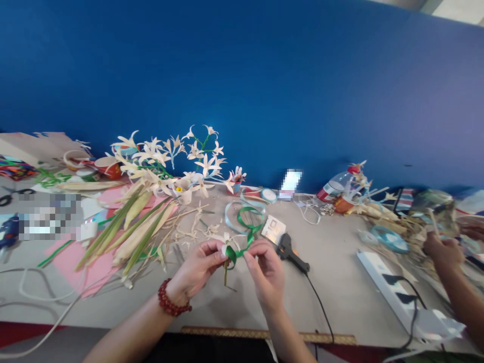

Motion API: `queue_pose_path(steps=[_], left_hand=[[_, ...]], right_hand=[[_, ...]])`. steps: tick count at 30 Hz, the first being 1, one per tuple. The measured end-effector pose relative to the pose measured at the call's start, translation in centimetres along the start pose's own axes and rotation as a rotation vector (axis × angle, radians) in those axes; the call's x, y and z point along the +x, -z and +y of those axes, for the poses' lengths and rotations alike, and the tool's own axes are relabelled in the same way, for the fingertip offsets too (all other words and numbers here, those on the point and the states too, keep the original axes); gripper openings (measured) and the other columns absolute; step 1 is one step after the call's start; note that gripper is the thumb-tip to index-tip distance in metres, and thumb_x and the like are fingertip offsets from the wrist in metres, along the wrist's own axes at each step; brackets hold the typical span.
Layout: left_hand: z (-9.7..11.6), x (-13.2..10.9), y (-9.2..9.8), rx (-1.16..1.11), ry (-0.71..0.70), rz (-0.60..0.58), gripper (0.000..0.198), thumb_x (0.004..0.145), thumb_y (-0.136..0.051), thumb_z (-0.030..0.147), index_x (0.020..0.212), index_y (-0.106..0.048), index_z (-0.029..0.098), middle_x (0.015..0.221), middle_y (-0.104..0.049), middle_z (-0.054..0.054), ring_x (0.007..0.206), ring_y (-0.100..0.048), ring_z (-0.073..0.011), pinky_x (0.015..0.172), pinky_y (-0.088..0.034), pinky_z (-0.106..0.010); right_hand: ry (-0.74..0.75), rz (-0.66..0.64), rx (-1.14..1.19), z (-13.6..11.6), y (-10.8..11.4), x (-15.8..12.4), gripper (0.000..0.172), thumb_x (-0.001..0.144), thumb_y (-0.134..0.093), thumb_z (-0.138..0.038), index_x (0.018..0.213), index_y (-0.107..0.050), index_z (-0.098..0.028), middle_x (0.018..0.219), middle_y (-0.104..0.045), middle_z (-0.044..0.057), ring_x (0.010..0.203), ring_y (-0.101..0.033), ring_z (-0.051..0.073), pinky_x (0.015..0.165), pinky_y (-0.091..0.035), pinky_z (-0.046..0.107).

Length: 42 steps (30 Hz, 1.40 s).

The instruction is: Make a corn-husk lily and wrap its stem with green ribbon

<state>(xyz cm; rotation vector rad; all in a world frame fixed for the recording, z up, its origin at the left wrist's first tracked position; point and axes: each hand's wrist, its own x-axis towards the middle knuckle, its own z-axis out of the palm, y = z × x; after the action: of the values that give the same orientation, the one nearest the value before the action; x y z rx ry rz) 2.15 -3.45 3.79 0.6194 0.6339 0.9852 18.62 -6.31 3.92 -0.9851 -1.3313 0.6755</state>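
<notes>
I have the surface (333,262) running back to a blue wall (242,101), with its front edge close under both forearms and a patterned strip (227,332) along part of that edge. My widest stretch of plain grey is on the right, between the black glue gun (294,253) and the white power strip (393,287); the glue gun's cord crosses toward the front edge there. On the left my room ends sooner, at the husks (139,237) and the pink paper (81,267). At the far right, another person's hand (446,252) is at work beyond the power strip.

The left hand (206,262) is closed in a pinch on a small white flower (227,241), with the stem hanging below the fingers. The right hand (266,267) pinches the green ribbon (252,237) just beside it, fingertips together. The ribbon spans the short gap between the hands, folds at the flower's base, and loops away behind the right hand. The glue gun lies just beyond that hand's outer side.
</notes>
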Motion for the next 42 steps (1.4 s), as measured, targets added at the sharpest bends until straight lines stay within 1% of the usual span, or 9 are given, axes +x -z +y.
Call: queue_pose_path(steps=[4, 6, 8, 14, 18, 22, 27, 37, 42], left_hand=[[0.1, 0.2, 0.0, 0.008, -0.040, 0.026, 0.018, 0.064, -0.086, 0.023, 0.071, -0.072, 0.014, 0.065, -0.064, 0.001, 0.064, -0.056, -0.0099, 0.065, -0.044, -0.020], [0.1, 0.2, -0.1, 0.012, -0.059, 0.037, 0.017, 0.065, -0.085, 0.023, 0.073, -0.073, 0.014, 0.066, -0.065, 0.000, 0.065, -0.057, -0.0105, 0.066, -0.045, -0.020], [0.1, 0.3, -0.2, 0.004, -0.074, 0.053, 0.017, 0.065, -0.085, 0.022, 0.074, -0.073, 0.014, 0.068, -0.066, 0.000, 0.067, -0.059, -0.0109, 0.067, -0.046, -0.021], [-0.4, 0.2, -0.3, -0.005, -0.092, 0.080, 0.016, 0.065, -0.085, 0.021, 0.073, -0.072, 0.015, 0.068, -0.068, 0.001, 0.064, -0.059, -0.0094, 0.066, -0.048, -0.019], [-0.6, 0.1, -0.2, -0.020, -0.097, 0.070, 0.015, 0.067, -0.084, 0.020, 0.074, -0.072, 0.016, 0.067, -0.068, 0.002, 0.064, -0.060, -0.0087, 0.065, -0.048, -0.018], [-0.7, 0.0, -0.2, -0.049, -0.077, 0.059, 0.014, 0.067, -0.083, 0.017, 0.073, -0.071, 0.016, 0.068, -0.069, 0.002, 0.064, -0.061, -0.0082, 0.065, -0.049, -0.017], [-0.5, -0.2, -0.5, -0.075, -0.049, 0.042, 0.015, 0.067, -0.083, 0.016, 0.072, -0.069, 0.016, 0.069, -0.069, 0.002, 0.065, -0.061, -0.0085, 0.065, -0.049, -0.017], [-0.5, -0.5, -0.5, -0.081, -0.013, 0.044, 0.018, 0.064, -0.085, 0.017, 0.072, -0.068, 0.016, 0.068, -0.068, 0.003, 0.064, -0.060, -0.0090, 0.065, -0.049, -0.019], [-0.4, -0.5, -0.8, -0.087, -0.030, 0.049, 0.018, 0.064, -0.084, 0.016, 0.072, -0.068, 0.015, 0.068, -0.068, 0.002, 0.063, -0.060, -0.0092, 0.066, -0.048, -0.019]], right_hand=[[0.095, -0.182, -0.200, -0.3, -0.2, -1.8, 0.011, 0.088, -0.059, -0.016, 0.078, -0.057, -0.019, 0.069, -0.052, 0.000, 0.064, -0.051, 0.015, 0.061, -0.041, 0.027], [0.118, -0.214, -0.309, -0.4, -0.6, -2.4, 0.006, 0.087, -0.061, -0.018, 0.081, -0.059, -0.019, 0.067, -0.052, -0.001, 0.057, -0.049, 0.013, 0.057, -0.040, 0.026], [0.121, -0.210, -0.376, -0.5, -1.0, -2.8, 0.003, 0.087, -0.061, -0.020, 0.084, -0.060, -0.018, 0.064, -0.052, -0.001, 0.053, -0.047, 0.012, 0.053, -0.039, 0.025], [0.146, -0.203, -0.407, -0.8, -1.6, -2.4, 0.003, 0.087, -0.060, -0.020, 0.088, -0.061, -0.018, 0.062, -0.051, -0.003, 0.050, -0.046, 0.011, 0.051, -0.036, 0.024], [0.216, -0.141, -0.443, -0.8, -2.1, -2.1, 0.006, 0.087, -0.058, -0.014, 0.082, -0.060, -0.018, 0.061, -0.053, -0.003, 0.050, -0.046, 0.010, 0.051, -0.035, 0.023], [0.251, -0.117, -0.457, -0.8, -2.3, -2.2, 0.012, 0.087, -0.056, -0.012, 0.077, -0.058, -0.018, 0.057, -0.051, -0.003, 0.048, -0.044, 0.010, 0.050, -0.034, 0.023], [0.280, -0.109, -0.473, -1.1, -2.2, -2.2, 0.013, 0.087, -0.055, -0.012, 0.076, -0.057, -0.019, 0.056, -0.051, -0.003, 0.048, -0.045, 0.011, 0.050, -0.035, 0.023], [0.271, -0.128, -0.499, -1.1, -2.3, -2.2, 0.014, 0.088, -0.055, -0.012, 0.077, -0.055, -0.021, 0.057, -0.051, -0.003, 0.047, -0.044, 0.011, 0.050, -0.035, 0.025], [0.272, -0.127, -0.518, -1.2, -2.3, -2.1, 0.014, 0.087, -0.055, -0.012, 0.076, -0.054, -0.021, 0.057, -0.051, -0.003, 0.047, -0.043, 0.011, 0.050, -0.035, 0.025]])
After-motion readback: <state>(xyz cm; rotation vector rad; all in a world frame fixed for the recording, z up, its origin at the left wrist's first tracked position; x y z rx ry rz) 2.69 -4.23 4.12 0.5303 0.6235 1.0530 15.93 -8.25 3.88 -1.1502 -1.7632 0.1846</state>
